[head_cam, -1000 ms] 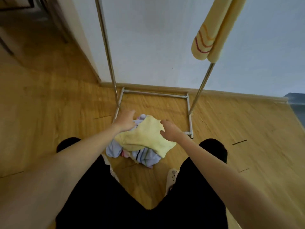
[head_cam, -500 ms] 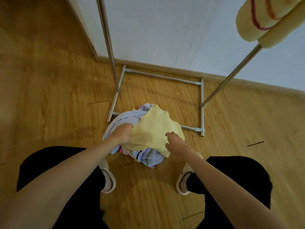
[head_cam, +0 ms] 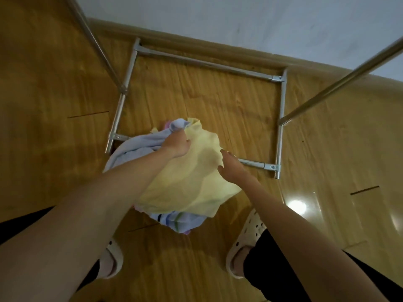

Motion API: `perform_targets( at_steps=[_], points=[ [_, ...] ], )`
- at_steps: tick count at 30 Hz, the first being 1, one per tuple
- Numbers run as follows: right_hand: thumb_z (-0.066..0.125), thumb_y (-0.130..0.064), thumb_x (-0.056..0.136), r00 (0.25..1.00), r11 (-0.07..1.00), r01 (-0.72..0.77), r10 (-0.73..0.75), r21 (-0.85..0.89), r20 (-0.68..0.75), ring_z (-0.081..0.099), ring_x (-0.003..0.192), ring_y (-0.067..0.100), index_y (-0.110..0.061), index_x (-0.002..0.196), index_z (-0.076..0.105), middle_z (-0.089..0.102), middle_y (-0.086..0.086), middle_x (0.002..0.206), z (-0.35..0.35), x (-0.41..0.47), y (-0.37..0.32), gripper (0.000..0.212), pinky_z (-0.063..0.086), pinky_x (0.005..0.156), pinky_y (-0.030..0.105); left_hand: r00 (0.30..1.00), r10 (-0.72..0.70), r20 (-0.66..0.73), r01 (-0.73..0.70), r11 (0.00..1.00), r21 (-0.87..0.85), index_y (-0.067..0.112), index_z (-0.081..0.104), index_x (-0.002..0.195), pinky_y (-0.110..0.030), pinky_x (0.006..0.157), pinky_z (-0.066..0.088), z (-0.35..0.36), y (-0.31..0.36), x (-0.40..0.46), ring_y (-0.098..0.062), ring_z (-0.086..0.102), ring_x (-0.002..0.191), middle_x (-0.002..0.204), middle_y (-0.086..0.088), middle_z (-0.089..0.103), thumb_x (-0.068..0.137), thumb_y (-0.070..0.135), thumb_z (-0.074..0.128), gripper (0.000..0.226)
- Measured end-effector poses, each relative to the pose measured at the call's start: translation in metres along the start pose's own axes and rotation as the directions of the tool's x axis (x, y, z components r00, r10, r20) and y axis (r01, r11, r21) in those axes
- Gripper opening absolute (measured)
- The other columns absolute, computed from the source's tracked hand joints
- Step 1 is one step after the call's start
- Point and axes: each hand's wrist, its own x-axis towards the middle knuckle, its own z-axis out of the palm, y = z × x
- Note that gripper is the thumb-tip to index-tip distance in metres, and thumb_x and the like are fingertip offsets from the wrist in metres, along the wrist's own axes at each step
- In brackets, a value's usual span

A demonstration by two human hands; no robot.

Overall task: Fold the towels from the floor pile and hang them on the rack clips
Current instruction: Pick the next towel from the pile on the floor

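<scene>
1. Looking down, I see a soft, crumpled pale-yellow towel (head_cam: pixel 187 182) draped over the top of the floor pile, its cloth thin and wrinkled, its edges wavy.
2. Beneath it lie a rumpled lavender-blue towel (head_cam: pixel 135 147) on the left side and a white towel with dark and coloured stripes (head_cam: pixel 178 221) poking out at the near edge.
3. My left hand (head_cam: pixel 176 143) is at the far left edge of the yellow towel, fingers curled down and clamped on a bunch of fabric where yellow meets lavender.
4. My right hand (head_cam: pixel 231 168) is at the towel's right edge, fingers bent around the hem and gripping it.
5. The pile sits on glossy honey-coloured wooden floorboards (head_cam: pixel 218 101), overlapping the near bar of the shiny tubular steel rack base (head_cam: pixel 281 127), whose two uprights rise out of view.
6. Cream perforated clogs (head_cam: pixel 246 240) stand on either side of the pile's near end, with black trouser legs above them.
</scene>
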Motion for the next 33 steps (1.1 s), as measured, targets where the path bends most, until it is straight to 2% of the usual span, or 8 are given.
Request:
perform_targets(
  at_steps=[10,13,16,20,23,27,29,33],
  points=[
    [0.047,-0.012,0.094,0.998,0.987,-0.011,0.022,0.158,-0.063,0.043,0.127,0.035,-0.002,0.143,0.029,0.045,0.02,0.136,0.002,0.039,0.014,0.052,0.036,0.101,0.039,0.945,-0.25,-0.21,0.176,0.932,-0.315,-0.003,0.062,0.105,-0.036,0.077,0.042,0.02,-0.005,0.021,-0.033,0.059,0.095,0.099,-0.02,0.064,0.091,0.019,0.054,0.027],
    [0.05,-0.013,0.094,0.993,0.973,0.044,-0.017,0.228,-0.12,0.047,0.124,0.032,-0.007,0.146,0.024,0.047,0.017,0.137,-0.005,0.033,0.006,0.059,0.039,0.101,0.039,0.963,-0.121,-0.243,0.016,0.919,-0.393,0.002,0.066,0.09,-0.031,0.071,0.04,0.01,0.009,-0.002,-0.022,0.057,0.08,0.081,-0.011,0.061,0.09,0.019,0.059,0.019],
    [0.053,-0.014,0.093,0.976,0.956,0.158,-0.113,0.246,-0.188,0.051,0.12,0.029,-0.015,0.148,0.024,0.05,0.014,0.135,-0.021,0.017,-0.007,0.061,0.042,0.1,0.039,0.975,0.073,-0.21,-0.155,0.901,-0.405,0.005,0.07,0.105,-0.022,0.073,0.04,-0.013,0.022,-0.044,-0.012,0.058,0.087,0.093,-0.004,0.068,0.091,0.021,0.063,0.022],
    [0.054,-0.011,0.09,0.949,0.923,0.29,-0.244,0.254,-0.198,0.053,0.114,0.024,-0.022,0.148,0.027,0.052,0.01,0.13,-0.051,-0.007,-0.029,0.064,0.045,0.097,0.042,0.962,0.251,-0.107,-0.273,0.872,-0.405,0.006,0.07,0.11,-0.016,0.083,0.044,-0.049,0.033,-0.099,-0.008,0.062,0.098,0.105,0.0,0.071,0.089,0.021,0.066,0.026],
    [0.052,-0.005,0.089,0.929,0.908,0.367,-0.346,0.2,-0.132,0.048,0.117,0.024,-0.027,0.148,0.025,0.051,0.01,0.129,-0.074,-0.033,-0.047,0.069,0.041,0.093,0.032,0.928,0.373,-0.023,-0.352,0.854,-0.384,0.014,0.074,0.104,-0.025,0.098,0.04,-0.082,0.045,-0.14,0.004,0.061,0.098,0.094,0.021,0.069,0.085,0.023,0.07,0.021],
    [0.056,-0.004,0.083,0.793,0.794,0.608,-0.608,0.01,0.032,0.045,0.105,0.025,-0.045,0.124,0.048,0.052,-0.004,0.111,-0.097,-0.073,-0.069,0.059,0.04,0.095,0.044,0.897,0.438,0.053,-0.387,0.84,-0.38,0.013,0.073,0.101,-0.004,0.065,0.041,-0.128,0.068,-0.195,0.014,0.061,0.071,0.073,0.024,0.068,0.081,0.014,0.073,0.02],
    [0.059,-0.005,0.079,0.746,0.749,0.663,-0.661,0.003,0.08,0.049,0.093,0.023,-0.036,0.106,0.055,0.056,-0.003,0.101,-0.103,-0.097,-0.075,0.041,0.044,0.086,0.048,0.899,0.434,0.064,-0.385,0.851,-0.357,0.019,0.074,0.095,-0.004,0.061,0.04,-0.146,0.073,-0.218,0.014,0.061,0.069,0.067,0.028,0.067,0.079,0.015,0.075,0.017],
    [0.066,-0.012,0.076,0.806,0.827,0.549,-0.561,0.118,0.187,0.058,0.106,0.022,-0.012,0.111,0.066,0.064,0.002,0.113,-0.117,-0.153,-0.089,0.035,0.047,0.092,0.042,0.909,0.416,0.023,-0.383,0.855,-0.351,0.021,0.075,0.093,-0.006,0.064,0.044,-0.171,0.074,-0.264,0.009,0.064,0.073,0.072,0.025,0.07,0.077,0.018,0.077,0.017]
  ],
)
